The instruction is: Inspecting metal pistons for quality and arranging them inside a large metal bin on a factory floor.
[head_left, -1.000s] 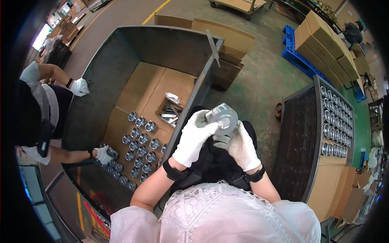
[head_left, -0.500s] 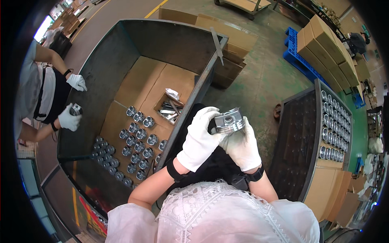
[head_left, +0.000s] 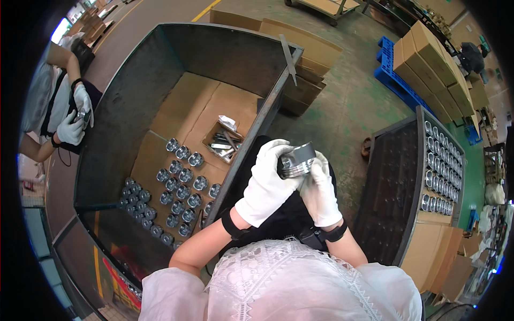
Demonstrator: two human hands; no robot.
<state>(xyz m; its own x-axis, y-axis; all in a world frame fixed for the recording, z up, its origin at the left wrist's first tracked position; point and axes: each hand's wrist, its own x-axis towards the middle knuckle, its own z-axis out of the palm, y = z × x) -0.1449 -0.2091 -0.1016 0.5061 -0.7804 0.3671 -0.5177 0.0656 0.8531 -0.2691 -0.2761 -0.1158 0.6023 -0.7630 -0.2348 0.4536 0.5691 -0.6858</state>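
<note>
Between my two white-gloved hands I hold a silver metal piston [head_left: 299, 160], with its ring grooves low and a dark patch on the side of its skirt. My left hand [head_left: 266, 177] has its fingers wrapped round the piston's left side. From the right, my right hand [head_left: 319, 191] grips it with bent fingers; part of the piston is hidden behind them. To my left, rows of similar pistons [head_left: 182, 192] stand on the cardboard floor of a deep metal bin [head_left: 176, 40].
A small cardboard tray of metal tools [head_left: 220, 140] lies inside the bin. Across it, another person's gloved hands [head_left: 76, 124] hold a metal part. A dark cart [head_left: 386, 182] with rows of pistons stands on the right. Cartons [head_left: 428, 64] sit on a blue pallet [head_left: 386, 59].
The piston has turned in my hands, showing another side, and my right fingers have shifted round it. The other person's hands have drawn back from the bin's edge and come together.
</note>
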